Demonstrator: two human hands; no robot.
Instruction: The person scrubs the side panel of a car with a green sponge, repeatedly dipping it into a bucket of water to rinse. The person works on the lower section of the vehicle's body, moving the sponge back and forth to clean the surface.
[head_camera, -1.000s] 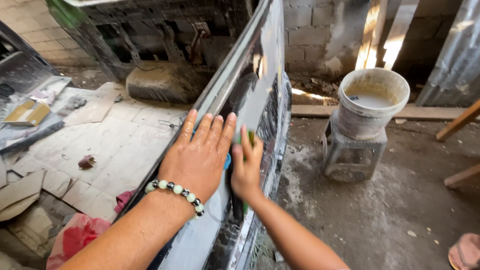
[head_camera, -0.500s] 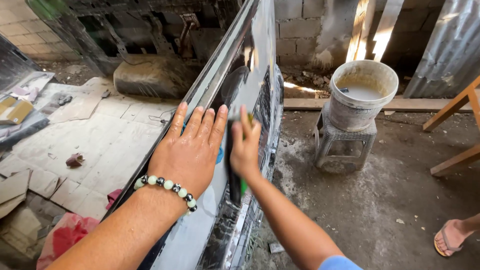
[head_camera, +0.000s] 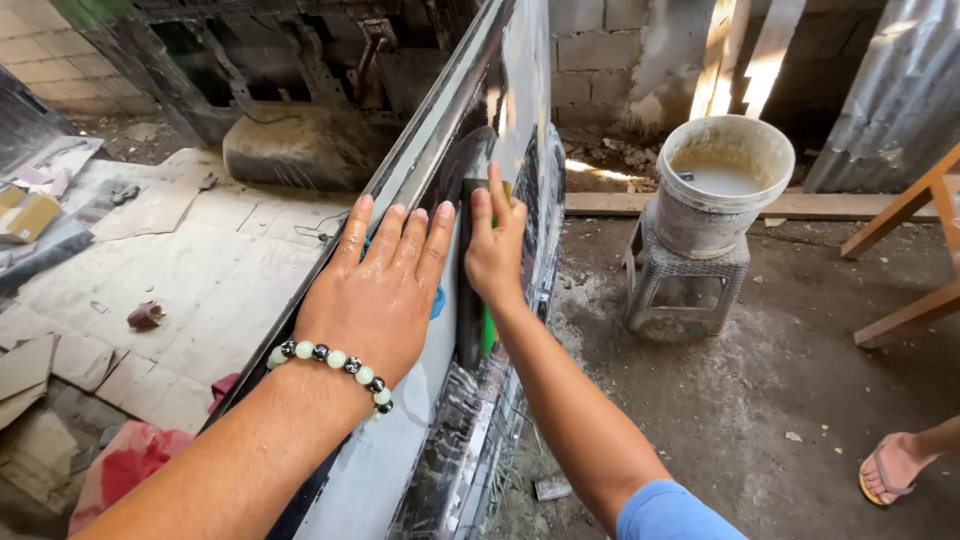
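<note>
— Looking down from the head camera, I have my left hand (head_camera: 380, 290) laid flat on the glossy panel (head_camera: 400, 470), fingers spread wide and palm pressed down, a bead bracelet (head_camera: 330, 362) at the wrist. A blue scrap (head_camera: 437, 300) peeks out just under the fingers.

— And your right?

— My right hand (head_camera: 495, 250) has the fingers held together, index pointing up, pushing a dark block with a green edge (head_camera: 487, 330) against the panel's face. I can't tell how the thumb grips it.

— Where does the panel sit?

— It stands on edge, running away from me toward the block wall (head_camera: 600, 50), between the tiled floor (head_camera: 200, 260) and the dirt side, where a bucket (head_camera: 722, 185) rests on a plastic stool (head_camera: 685, 285).

— How would it handle?

— I'd judge it stiff, fairly heavy, and slick; the sheen looks wet. A flat palm steadies it better than fingertips, and I'd take hold along the top rim, not the shiny face.
</note>
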